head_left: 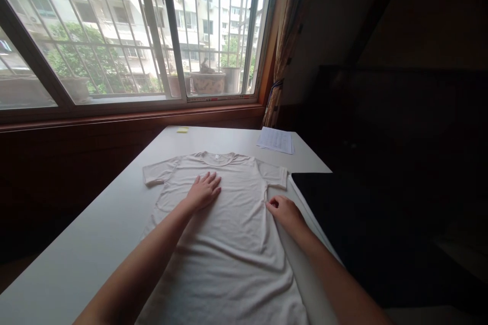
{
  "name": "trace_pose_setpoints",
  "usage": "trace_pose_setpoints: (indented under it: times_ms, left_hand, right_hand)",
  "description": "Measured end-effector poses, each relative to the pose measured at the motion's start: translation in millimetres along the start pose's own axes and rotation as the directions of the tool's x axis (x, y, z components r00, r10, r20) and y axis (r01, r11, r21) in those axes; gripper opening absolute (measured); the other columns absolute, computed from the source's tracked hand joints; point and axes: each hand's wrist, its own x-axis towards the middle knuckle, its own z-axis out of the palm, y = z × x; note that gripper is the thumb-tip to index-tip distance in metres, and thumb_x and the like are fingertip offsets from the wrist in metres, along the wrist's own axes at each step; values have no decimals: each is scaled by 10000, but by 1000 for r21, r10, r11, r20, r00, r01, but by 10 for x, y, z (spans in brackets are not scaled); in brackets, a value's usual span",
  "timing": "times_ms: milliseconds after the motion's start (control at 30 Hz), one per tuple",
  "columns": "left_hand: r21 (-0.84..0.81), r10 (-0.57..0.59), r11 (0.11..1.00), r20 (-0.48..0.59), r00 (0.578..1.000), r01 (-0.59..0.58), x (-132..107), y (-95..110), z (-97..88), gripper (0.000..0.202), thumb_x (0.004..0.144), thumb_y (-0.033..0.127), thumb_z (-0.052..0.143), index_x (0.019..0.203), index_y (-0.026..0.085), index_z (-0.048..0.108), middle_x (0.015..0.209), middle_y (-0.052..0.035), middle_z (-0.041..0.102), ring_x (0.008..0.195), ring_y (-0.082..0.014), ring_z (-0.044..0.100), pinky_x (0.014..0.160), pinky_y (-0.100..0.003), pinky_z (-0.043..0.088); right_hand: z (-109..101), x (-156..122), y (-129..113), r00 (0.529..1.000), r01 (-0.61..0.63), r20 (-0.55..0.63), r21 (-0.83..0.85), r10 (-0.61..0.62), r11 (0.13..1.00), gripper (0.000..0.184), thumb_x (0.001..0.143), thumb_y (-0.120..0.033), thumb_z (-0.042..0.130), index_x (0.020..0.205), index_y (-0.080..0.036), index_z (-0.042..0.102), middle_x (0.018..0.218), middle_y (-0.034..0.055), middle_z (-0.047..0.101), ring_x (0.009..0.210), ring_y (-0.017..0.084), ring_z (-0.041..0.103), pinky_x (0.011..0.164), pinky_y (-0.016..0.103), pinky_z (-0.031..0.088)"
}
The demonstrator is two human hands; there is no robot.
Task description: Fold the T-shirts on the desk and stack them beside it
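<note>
On white desk point(102, 233), pale T-shirt point(234, 213) lies spread out; left hand point(204, 192) splayed flat on it, right hand point(286, 212) pinching its side edge.

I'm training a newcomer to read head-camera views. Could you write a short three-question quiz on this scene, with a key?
1. True or false: the left hand lies spread on the short-sleeved T-shirt.

2. Where is the right hand touching the T-shirt?
A) At the collar
B) At its side edge, below a sleeve
C) At the bottom hem

3. Which is nearer the curtain: the sheets of paper or the yellow sticky notes?

Key: 1. True. 2. B. 3. The sheets of paper.
</note>
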Motion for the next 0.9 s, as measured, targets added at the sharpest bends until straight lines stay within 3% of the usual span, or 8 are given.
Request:
trace_pose_setpoints:
  times_ms: [167,333,433,533,667,900]
  left_hand:
    - [24,-98,995,12,995,98,16,-311,95,553,1056,507,308,1556,278,359,1650,-67,265,1525,-311,205,1196,-592,197]
    - [49,-103,994,34,994,101,0,-471,107,575,1051,532,288,1571,290,330,1665,-40,219,1536,-299,164,1208,-563,170]
    - [57,-86,995,48,995,83,-6,-488,116,554,1050,532,309,1566,330,331,1667,-20,214,1535,-315,159,1201,-583,166]
    - [63,-48,997,59,997,44,-23,-509,111,533,1050,535,327,1560,379,324,1665,2,223,1535,-317,160,1201,-583,160]
    - [71,12,997,63,998,-16,-60,-550,81,531,1061,521,319,1567,362,311,1665,-13,217,1535,-315,157,1207,-570,151]
    - [55,55,997,67,996,-58,-127,-537,-24,536,1055,546,323,1560,367,326,1660,-11,236,1534,-328,156,1205,-595,153]
  right_hand:
    - [7,-50,175,997,-76,23,-5,76,997,170,775,-339,627,686,-202,674,684,23,690,652,183,624,605,262,413]
    - [-27,-64,261,999,-18,51,21,16,1000,224,807,-383,631,675,-209,682,640,0,672,610,169,626,579,249,447]
    - [-61,-2,218,999,41,-33,-5,-41,999,250,895,-367,539,823,-195,706,837,55,714,788,207,668,743,297,518]
    - [-49,143,150,989,124,-80,-57,-128,991,323,964,-325,444,1093,-185,704,1133,114,692,1095,247,629,1009,361,470]
    - [89,405,122,979,205,26,-131,-203,970,418,996,-320,414,1329,-191,630,1431,115,569,1342,244,490,1168,374,345]
    - [165,795,406,976,142,198,-248,-93,958,516,1053,-421,250,1511,-294,451,1639,43,322,1510,254,264,1215,516,227]
